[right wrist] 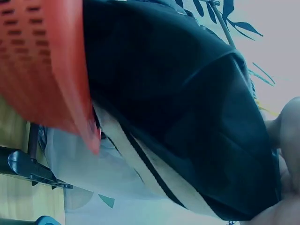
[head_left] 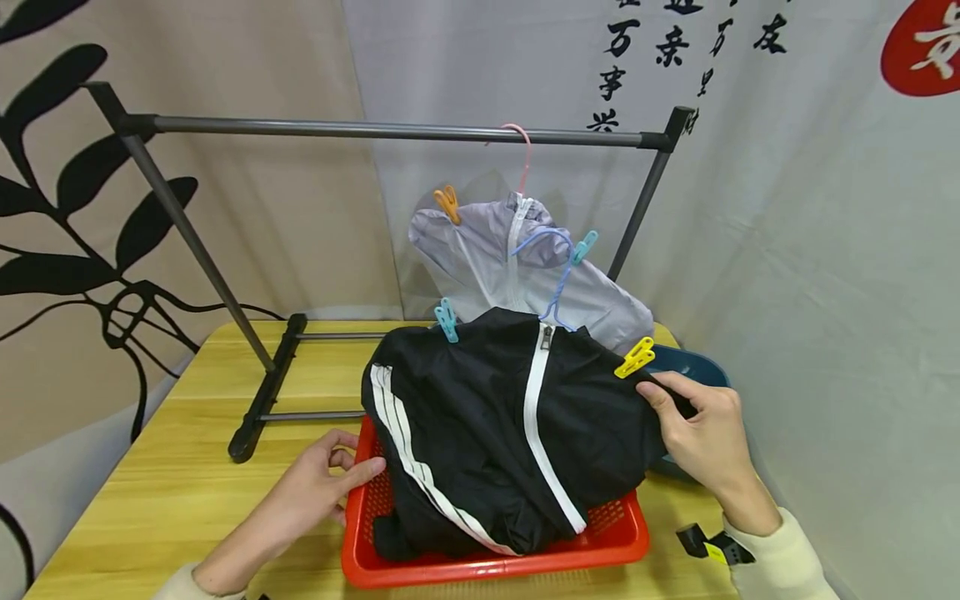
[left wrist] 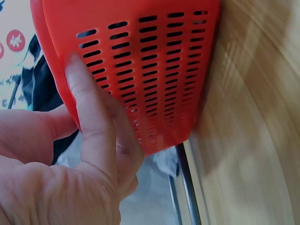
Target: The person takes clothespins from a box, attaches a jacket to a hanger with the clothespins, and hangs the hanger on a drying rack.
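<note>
A black jacket (head_left: 472, 425) with a white zipper and white sleeve stripes lies over a red basket (head_left: 495, 575). From its collar rises a blue hanger (head_left: 558, 287). A teal clothespin (head_left: 446, 320) sits on one shoulder, a yellow clothespin (head_left: 636, 358) on the other. My right hand (head_left: 708, 429) pinches the jacket near the yellow clothespin. At the basket's left side, my left hand (head_left: 322, 479) grips the rim; the left wrist view shows fingers (left wrist: 91, 110) against the outer wall. Black fabric (right wrist: 183, 93) spans the right wrist view.
Behind, a grey jacket (head_left: 480, 258) hangs by a pink hanger (head_left: 527, 154) from the rack's bar (head_left: 337, 128). An orange clothespin (head_left: 447, 204) and a teal clothespin (head_left: 585, 247) are on its shoulders. A dark blue basin (head_left: 693, 364) stands at the right on the wooden table (head_left: 165, 492).
</note>
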The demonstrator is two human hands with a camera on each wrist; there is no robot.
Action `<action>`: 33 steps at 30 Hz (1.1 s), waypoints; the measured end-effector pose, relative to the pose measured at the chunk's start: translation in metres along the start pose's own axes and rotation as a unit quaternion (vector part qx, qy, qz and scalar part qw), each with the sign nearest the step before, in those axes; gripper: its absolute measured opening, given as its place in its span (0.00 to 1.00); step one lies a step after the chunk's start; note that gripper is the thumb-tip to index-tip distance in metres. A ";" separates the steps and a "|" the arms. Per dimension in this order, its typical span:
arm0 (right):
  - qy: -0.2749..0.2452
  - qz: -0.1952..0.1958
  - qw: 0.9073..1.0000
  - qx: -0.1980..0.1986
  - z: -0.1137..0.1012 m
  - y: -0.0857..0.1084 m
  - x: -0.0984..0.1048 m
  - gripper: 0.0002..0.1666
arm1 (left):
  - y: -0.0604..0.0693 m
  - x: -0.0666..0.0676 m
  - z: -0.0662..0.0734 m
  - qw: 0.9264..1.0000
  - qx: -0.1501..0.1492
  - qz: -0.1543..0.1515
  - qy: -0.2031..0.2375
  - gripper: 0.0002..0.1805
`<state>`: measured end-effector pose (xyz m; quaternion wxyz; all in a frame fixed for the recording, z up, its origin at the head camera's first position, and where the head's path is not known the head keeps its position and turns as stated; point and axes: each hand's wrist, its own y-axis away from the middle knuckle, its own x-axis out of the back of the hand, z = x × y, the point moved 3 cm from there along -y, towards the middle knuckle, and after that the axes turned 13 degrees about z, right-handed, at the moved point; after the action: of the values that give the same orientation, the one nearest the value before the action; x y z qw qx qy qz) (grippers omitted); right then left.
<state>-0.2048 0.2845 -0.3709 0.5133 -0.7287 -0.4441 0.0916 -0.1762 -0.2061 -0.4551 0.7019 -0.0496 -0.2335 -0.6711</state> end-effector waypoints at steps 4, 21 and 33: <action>-0.003 0.010 1.000 0.001 -0.001 -0.001 0.002 0.14 | 0.000 0.016 -0.004 1.000 0.011 0.001 -0.005 0.35; -0.016 0.055 0.998 0.018 0.002 -0.005 0.007 0.14 | -0.012 0.100 -0.029 0.997 0.058 -0.038 -0.030 0.30; -0.012 0.063 0.998 0.001 0.004 -0.005 0.008 0.01 | -0.013 0.161 -0.045 0.988 0.094 -0.064 -0.105 0.39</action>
<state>-0.2054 0.2935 -0.3656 0.5023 -0.7532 -0.4034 0.1326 -0.1788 -0.3721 -0.4350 0.6308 -0.0387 -0.3702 -0.6808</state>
